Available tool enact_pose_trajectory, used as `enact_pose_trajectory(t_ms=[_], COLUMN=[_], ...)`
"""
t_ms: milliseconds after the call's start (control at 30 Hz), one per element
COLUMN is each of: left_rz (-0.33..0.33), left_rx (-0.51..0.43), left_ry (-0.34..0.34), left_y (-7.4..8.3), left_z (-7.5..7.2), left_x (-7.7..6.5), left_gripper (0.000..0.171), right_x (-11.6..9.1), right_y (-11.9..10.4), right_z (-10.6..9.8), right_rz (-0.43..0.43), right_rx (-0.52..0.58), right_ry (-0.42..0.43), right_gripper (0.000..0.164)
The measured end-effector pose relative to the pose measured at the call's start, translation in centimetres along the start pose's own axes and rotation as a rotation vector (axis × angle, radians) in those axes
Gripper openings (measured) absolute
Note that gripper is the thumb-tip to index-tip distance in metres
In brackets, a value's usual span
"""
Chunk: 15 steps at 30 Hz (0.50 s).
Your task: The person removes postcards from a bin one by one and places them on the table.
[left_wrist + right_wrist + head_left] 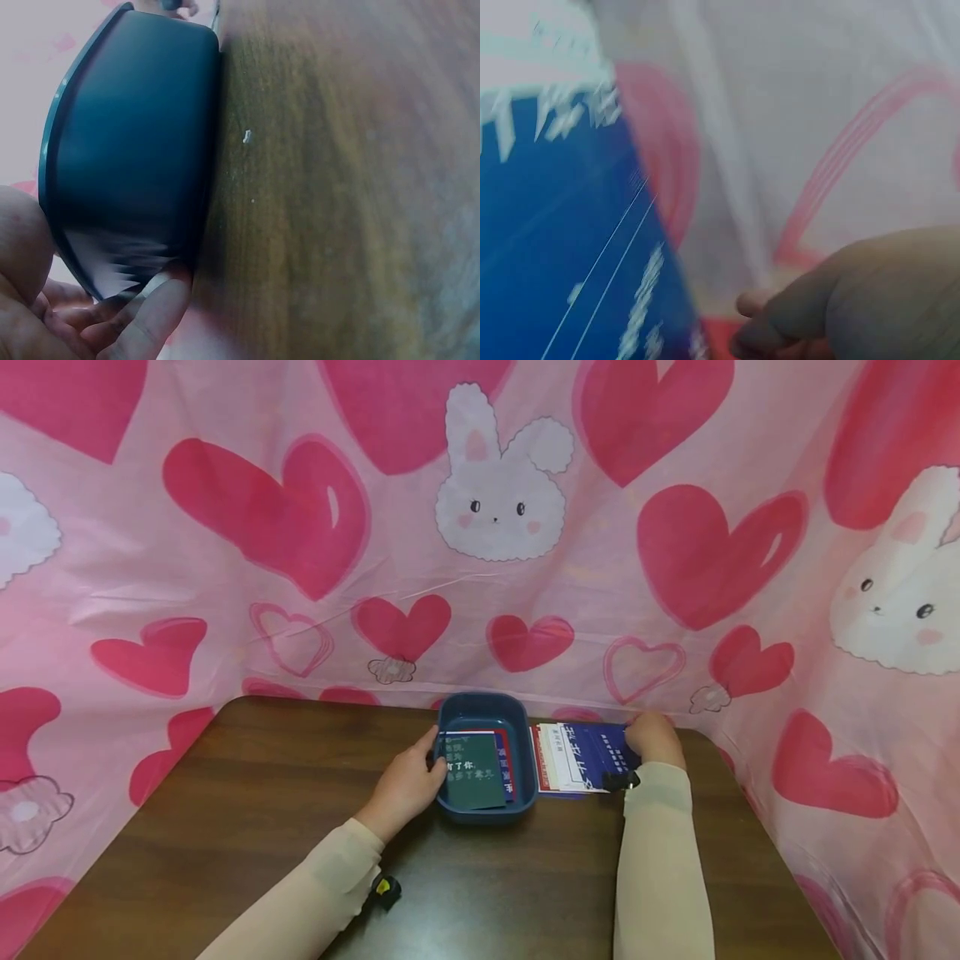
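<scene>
Steadying the blue tray (448, 710) at its side wall, the left hand (405, 787) curls its fingers (154, 319) against the rim; the green card (473, 772) lies inside, just beyond that grip. The right hand (655, 739) rests on the spread of cards (577, 758) on the surface (225, 827), its grip unclear. Cards look thin, light and slippery, best pinched at an edge.
</scene>
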<state>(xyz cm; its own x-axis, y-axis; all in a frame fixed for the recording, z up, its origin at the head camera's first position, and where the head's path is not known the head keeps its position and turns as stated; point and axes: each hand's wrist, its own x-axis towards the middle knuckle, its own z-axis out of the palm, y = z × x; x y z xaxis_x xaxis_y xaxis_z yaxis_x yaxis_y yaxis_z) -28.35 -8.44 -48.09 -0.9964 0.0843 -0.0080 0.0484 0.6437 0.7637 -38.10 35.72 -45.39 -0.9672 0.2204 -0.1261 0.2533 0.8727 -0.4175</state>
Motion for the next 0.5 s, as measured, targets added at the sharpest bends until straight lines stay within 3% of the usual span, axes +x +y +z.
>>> enact_pose_trajectory(t_ms=[100, 267, 500], left_rz=[-0.001, 0.007, 0.013], left_rx=[-0.002, 0.003, 0.014], left_ry=[0.005, 0.012, 0.015], left_y=[0.1, 0.1, 0.1], left_z=[0.0, 0.0, 0.1], left_x=[-0.1, -0.2, -0.1], left_gripper=[0.072, 0.072, 0.072], right_x=[-0.5, -3.2, -4.3], right_y=[-1.6, -6.5, -11.0], right_z=[-0.6, -2.1, -1.8], right_rz=[-0.081, -0.155, -0.347], right_rx=[-0.001, 0.049, 0.148], right_ry=[0.005, -0.071, -0.063], right_gripper=[0.030, 0.046, 0.039])
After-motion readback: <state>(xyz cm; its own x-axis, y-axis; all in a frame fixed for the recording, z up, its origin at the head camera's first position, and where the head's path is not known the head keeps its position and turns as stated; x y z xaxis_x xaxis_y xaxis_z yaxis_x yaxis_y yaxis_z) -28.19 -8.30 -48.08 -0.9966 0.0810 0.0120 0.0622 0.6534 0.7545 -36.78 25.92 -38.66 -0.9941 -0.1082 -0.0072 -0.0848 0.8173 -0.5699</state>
